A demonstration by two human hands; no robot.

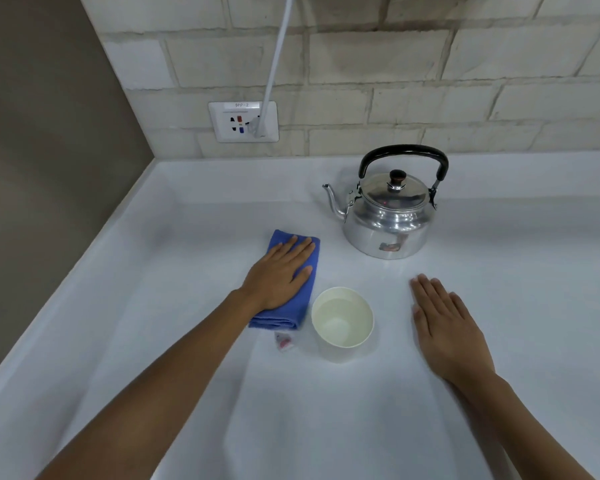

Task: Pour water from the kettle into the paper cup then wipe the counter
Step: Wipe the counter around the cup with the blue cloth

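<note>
Count: two hands, one paper cup, one cloth, one kettle, one small tag, one wall socket with one cable.

Nearest, both forearms reach in from the counter's (499, 237) front edge. Right hand (444, 327) lies palm down on bare counter, fingers straight and close together, gripping nothing; it sits to the right of the cup, apart from it.

Paper cup (342, 318) stands upright near the middle of the counter, between the two hands, clear water visible in it. A small white-and-red tag (284, 341) lies just beside the cup's left, at the cloth's near edge.

Left hand (278, 275) rests flat on the folded blue cloth (291, 306), fingers extended and slightly spread, pressing down rather than closing around it. The cloth lies just left of the cup; whether they touch I cannot tell.

Farther back, the metal kettle (387, 216) stands upright toward the counter's rear edge, lid on, black handle raised, spout pointing left. No hand touches it.

On the brick wall behind, the socket (243, 121) carries a white cable (278, 57) running up.
</note>
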